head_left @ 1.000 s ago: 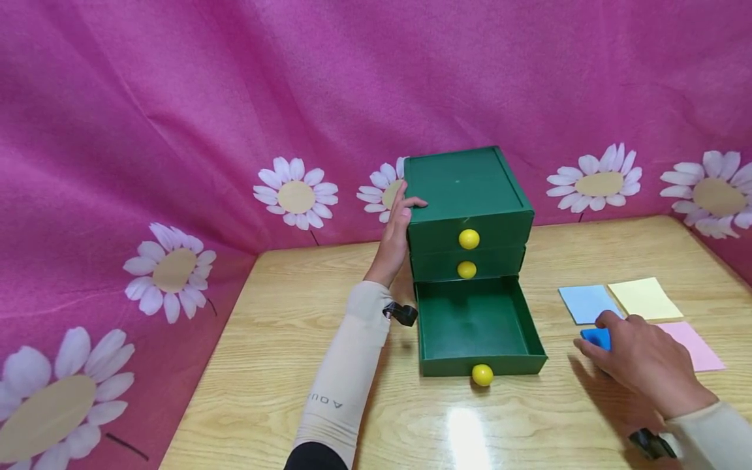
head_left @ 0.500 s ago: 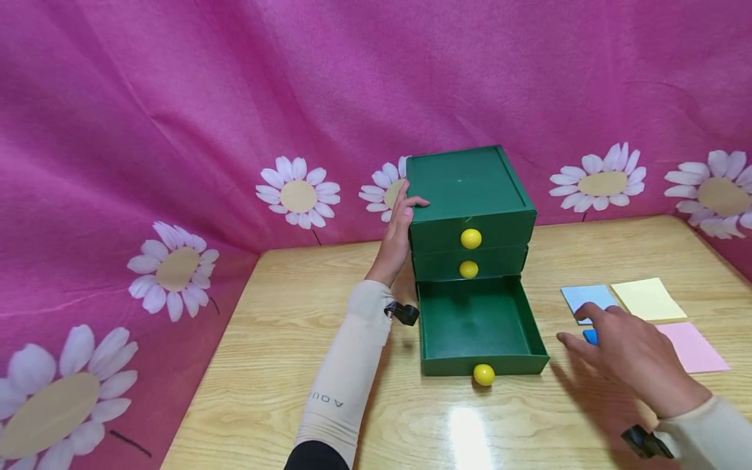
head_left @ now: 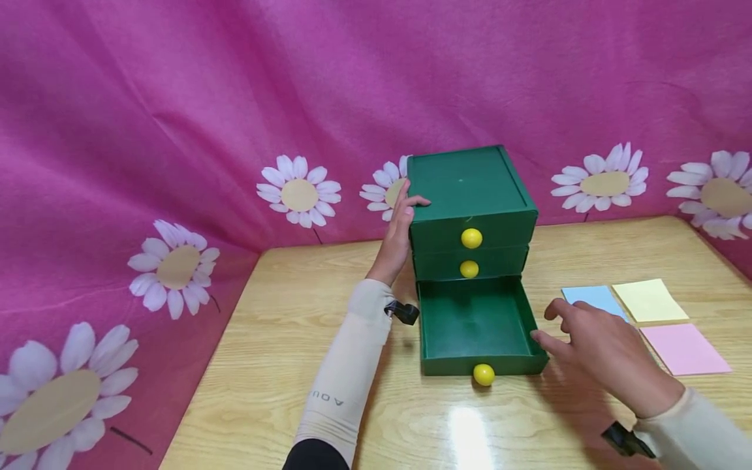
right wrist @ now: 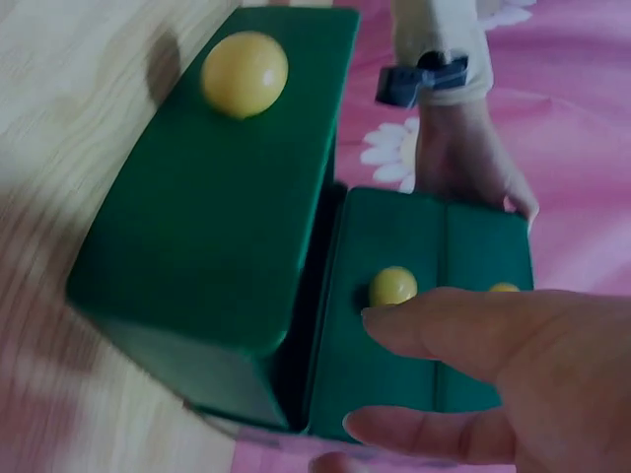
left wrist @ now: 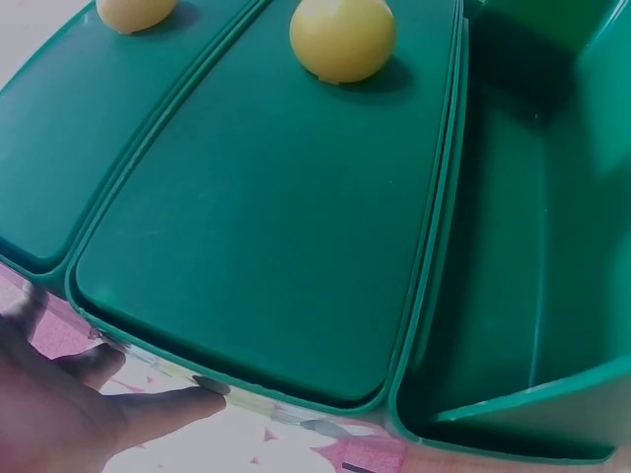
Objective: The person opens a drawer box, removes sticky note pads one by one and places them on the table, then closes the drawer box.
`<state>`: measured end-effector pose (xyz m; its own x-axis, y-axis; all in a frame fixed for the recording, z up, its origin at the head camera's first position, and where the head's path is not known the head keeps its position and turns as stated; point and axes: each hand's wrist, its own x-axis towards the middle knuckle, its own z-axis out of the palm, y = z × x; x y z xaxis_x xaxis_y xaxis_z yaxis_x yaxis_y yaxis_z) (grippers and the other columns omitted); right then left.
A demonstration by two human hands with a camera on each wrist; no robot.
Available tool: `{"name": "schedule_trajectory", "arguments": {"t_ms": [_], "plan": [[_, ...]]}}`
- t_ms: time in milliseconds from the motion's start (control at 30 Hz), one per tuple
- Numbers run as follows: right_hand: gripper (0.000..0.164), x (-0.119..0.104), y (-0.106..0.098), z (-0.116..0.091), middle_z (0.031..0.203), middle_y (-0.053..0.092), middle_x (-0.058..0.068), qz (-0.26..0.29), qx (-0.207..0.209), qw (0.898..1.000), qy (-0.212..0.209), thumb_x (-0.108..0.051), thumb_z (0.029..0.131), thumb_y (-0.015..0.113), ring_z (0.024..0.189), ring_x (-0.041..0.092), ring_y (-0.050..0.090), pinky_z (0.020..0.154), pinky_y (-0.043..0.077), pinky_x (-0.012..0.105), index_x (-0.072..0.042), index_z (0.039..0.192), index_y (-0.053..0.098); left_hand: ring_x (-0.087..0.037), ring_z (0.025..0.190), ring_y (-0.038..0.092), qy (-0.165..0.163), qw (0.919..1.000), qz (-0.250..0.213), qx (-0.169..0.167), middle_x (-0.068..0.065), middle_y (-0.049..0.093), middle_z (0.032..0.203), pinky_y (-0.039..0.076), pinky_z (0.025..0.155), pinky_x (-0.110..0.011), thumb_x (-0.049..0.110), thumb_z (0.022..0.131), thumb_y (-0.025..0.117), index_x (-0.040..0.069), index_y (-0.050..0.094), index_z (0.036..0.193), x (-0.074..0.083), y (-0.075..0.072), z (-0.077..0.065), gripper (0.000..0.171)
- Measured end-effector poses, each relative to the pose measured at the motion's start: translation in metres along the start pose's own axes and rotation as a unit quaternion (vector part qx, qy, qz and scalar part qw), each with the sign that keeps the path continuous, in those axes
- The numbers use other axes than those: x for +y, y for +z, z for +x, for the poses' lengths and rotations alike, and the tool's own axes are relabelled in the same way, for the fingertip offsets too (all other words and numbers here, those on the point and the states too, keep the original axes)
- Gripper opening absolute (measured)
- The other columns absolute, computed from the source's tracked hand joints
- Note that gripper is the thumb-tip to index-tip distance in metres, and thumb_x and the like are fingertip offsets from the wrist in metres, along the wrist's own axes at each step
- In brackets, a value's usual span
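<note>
A small green drawer cabinet (head_left: pixel 470 186) with yellow knobs stands on the table. Its bottom drawer (head_left: pixel 476 320) is pulled out, and nothing lies in it. My left hand (head_left: pixel 395 245) rests against the cabinet's left side, one finger over the top edge; the left wrist view shows its fingers (left wrist: pixel 168 414) along that side. Beside the drawer's front right corner hovers my right hand (head_left: pixel 608 356), fingers loosely bent and holding nothing. Its thumb overlaps the drawer's rim in the head view; contact is unclear.
Right of the cabinet lie sticky note pads: light blue (head_left: pixel 596 300), partly covered by the right hand, yellow (head_left: pixel 649 300) and pink (head_left: pixel 686 349). A pink cloth with daisies (head_left: pixel 299 194) hangs behind the wooden table (head_left: pixel 305 313).
My right hand has moved left from a darker blue item among the note pads toward the drawer. That item is now out of sight. The left hand stays in place.
</note>
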<state>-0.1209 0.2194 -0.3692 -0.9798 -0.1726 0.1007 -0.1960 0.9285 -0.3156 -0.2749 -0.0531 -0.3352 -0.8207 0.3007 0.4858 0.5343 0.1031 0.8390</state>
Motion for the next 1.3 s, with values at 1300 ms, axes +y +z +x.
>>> {"name": "schedule_trajectory", "arguments": {"t_ms": [1300], "plan": [[0.012,-0.068,0.031,-0.005,0.053,0.042,-0.016,0.018,-0.112,0.985,-0.133,-0.031,0.080,0.065,0.048,0.003,0.039,0.046,0.033,0.024,-0.024,0.088,0.060,-0.019,0.137,0.005,0.020,0.9998,0.007,0.007,-0.008,0.005,0.151,0.010,0.106,-0.050,0.019,0.097,0.023,0.004,0.045,0.119,-0.001,0.001,0.001,0.035]]}}
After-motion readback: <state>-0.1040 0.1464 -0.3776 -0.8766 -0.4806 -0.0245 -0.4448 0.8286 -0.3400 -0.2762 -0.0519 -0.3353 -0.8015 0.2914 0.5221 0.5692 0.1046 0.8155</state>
